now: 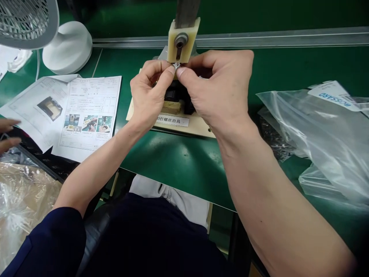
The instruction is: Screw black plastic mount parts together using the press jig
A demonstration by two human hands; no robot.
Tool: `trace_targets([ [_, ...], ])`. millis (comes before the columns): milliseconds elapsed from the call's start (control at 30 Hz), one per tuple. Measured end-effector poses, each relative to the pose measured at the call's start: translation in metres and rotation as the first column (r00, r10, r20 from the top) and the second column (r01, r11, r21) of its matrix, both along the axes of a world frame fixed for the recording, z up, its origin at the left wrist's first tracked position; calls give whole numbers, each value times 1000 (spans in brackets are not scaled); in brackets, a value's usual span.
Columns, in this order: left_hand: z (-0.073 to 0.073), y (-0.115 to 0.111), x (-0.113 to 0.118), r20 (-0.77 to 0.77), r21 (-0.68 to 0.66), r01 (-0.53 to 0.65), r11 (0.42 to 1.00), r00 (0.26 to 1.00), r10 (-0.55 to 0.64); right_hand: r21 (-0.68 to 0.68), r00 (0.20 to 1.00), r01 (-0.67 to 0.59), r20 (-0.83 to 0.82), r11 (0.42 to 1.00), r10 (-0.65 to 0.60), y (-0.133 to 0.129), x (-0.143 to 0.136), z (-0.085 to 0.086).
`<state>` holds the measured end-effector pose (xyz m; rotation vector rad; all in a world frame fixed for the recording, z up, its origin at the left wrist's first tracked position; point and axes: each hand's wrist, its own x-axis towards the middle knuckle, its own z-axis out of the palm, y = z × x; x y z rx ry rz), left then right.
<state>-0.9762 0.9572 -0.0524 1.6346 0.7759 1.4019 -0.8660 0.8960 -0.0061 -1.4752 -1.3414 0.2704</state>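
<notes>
Thumb and finger of my left hand pinch a small shiny metal piece from the left. My right hand meets it from the other side, its thumb tip at the same piece and its fingers curled behind, partly hidden. The piece sits right under a cream-coloured block with a bolt, fixed to a vertical metal bar. Below my hands a black part rests on a cream fixture base with a printed label. I cannot tell the exact kind of the metal piece.
Instruction sheets lie to the left, with a white fan behind them. Clear plastic bags holding small dark parts lie on the right. Another person's hand reaches in at the left edge, above a plastic-wrapped box.
</notes>
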Motion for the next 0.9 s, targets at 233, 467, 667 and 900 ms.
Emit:
trace_targets([
  [233,12,0,-2,82,-130,103,986,992,-93,17,1000,6,-14,1000,-6,0,-2,-2],
  [467,19,-4,-3,172,-197,174,965,975,-141,23,999,4,-34,1000,-3,-4,-5,-3],
  [667,19,-2,-4,214,-103,258,961,949,-232,56,999,37,-19,998,-36,-2,-6,-5],
  [900,19,3,-3,89,-73,153,985,985,-146,78,995,88,33,993,-91,-2,-9,-7],
])
